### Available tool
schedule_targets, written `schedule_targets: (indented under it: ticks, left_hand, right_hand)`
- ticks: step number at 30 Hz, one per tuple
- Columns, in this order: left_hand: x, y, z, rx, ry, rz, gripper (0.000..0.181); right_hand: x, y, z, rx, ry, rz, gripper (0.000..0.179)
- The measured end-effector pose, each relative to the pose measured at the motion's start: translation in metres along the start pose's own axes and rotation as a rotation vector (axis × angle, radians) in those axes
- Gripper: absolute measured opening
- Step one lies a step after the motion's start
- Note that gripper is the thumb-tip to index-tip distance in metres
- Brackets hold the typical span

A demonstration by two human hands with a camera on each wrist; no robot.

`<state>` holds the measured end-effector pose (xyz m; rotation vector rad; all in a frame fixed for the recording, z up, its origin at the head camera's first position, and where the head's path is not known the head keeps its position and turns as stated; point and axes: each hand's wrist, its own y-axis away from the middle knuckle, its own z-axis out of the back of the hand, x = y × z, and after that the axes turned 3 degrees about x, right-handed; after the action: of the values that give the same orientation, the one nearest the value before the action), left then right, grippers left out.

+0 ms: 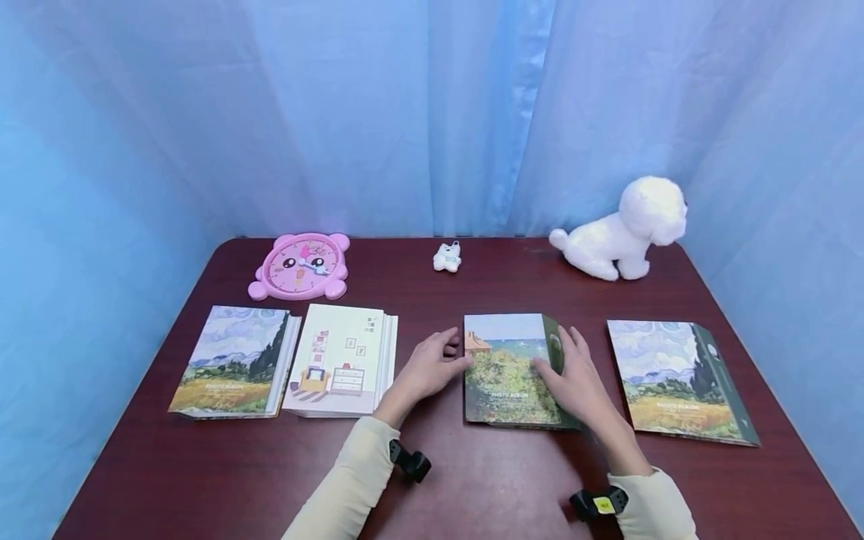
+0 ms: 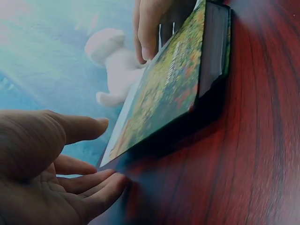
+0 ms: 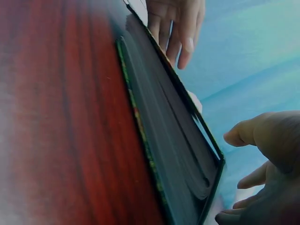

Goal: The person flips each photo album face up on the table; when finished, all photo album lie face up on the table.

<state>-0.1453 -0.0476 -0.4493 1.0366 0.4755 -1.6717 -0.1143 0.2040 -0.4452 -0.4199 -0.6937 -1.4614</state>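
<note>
A photo album (image 1: pixel 509 371) with a seaside garden picture on its cover lies on the table between my two hands. Beside its left edge is my left hand (image 1: pixel 427 369), thumb and fingers spread apart near the cover's edge; the left wrist view shows a gap between thumb and fingertips. My right hand (image 1: pixel 576 375) is at the album's green spine side, its thumb over the cover in the head view. In the right wrist view, the thumb (image 3: pixel 241 133) and fingers stand apart around the spine (image 3: pixel 215 187). The album's dark page block (image 3: pixel 161 108) shows there.
Left of my left hand lie a white album (image 1: pixel 337 360) with a room drawing and a landscape album (image 1: pixel 232 360). Another landscape album (image 1: pixel 675 379) lies right. Along the back are a pink clock (image 1: pixel 300 264), a small white bear figure (image 1: pixel 447 257) and a white plush dog (image 1: pixel 624 229).
</note>
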Motion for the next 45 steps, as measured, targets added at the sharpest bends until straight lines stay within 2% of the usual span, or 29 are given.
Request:
schedule_targets:
  ticks: [4, 9, 14, 19, 24, 26, 30, 33, 40, 45]
  left_hand:
    - [-0.003, -0.004, -0.005, 0.01, -0.002, 0.005, 0.06]
    - [-0.006, -0.006, -0.012, -0.001, -0.021, 0.02, 0.058]
    - [-0.007, -0.008, -0.019, -0.014, -0.055, -0.005, 0.055]
    - [-0.01, -0.011, -0.025, 0.003, -0.091, -0.057, 0.056]
    - [-0.014, -0.012, -0.027, 0.025, -0.084, -0.072, 0.058]
    - [-0.017, -0.012, -0.027, 0.027, -0.082, -0.063, 0.057]
    - [-0.021, -0.013, -0.028, 0.034, -0.085, -0.032, 0.041]
    - [-0.024, -0.013, -0.028, 0.038, -0.096, -0.013, 0.036]
    - [-0.031, -0.014, -0.036, 0.025, -0.103, 0.0, 0.047]
    - [-0.039, -0.011, -0.039, 0.03, -0.107, 0.058, 0.062]
  right_hand:
    - [0.0, 0.001, -0.005, 0.033, 0.019, 0.008, 0.078]
    - [-0.002, 0.0, -0.007, 0.026, 0.026, 0.001, 0.075]
    - [-0.007, 0.001, -0.004, 0.008, -0.005, -0.021, 0.072]
    - [-0.012, 0.002, 0.001, 0.008, -0.156, -0.089, 0.068]
    - [-0.014, 0.004, 0.007, 0.009, -0.313, -0.132, 0.065]
    - [-0.013, 0.005, 0.01, -0.012, -0.335, -0.132, 0.062]
    - [-0.012, 0.005, 0.015, -0.052, -0.377, -0.122, 0.058]
    - [-0.011, 0.006, 0.017, -0.06, -0.412, -0.106, 0.057]
    - [-0.011, 0.006, 0.024, -0.054, -0.444, -0.084, 0.058]
    - [-0.009, 0.004, 0.028, -0.033, -0.471, -0.074, 0.063]
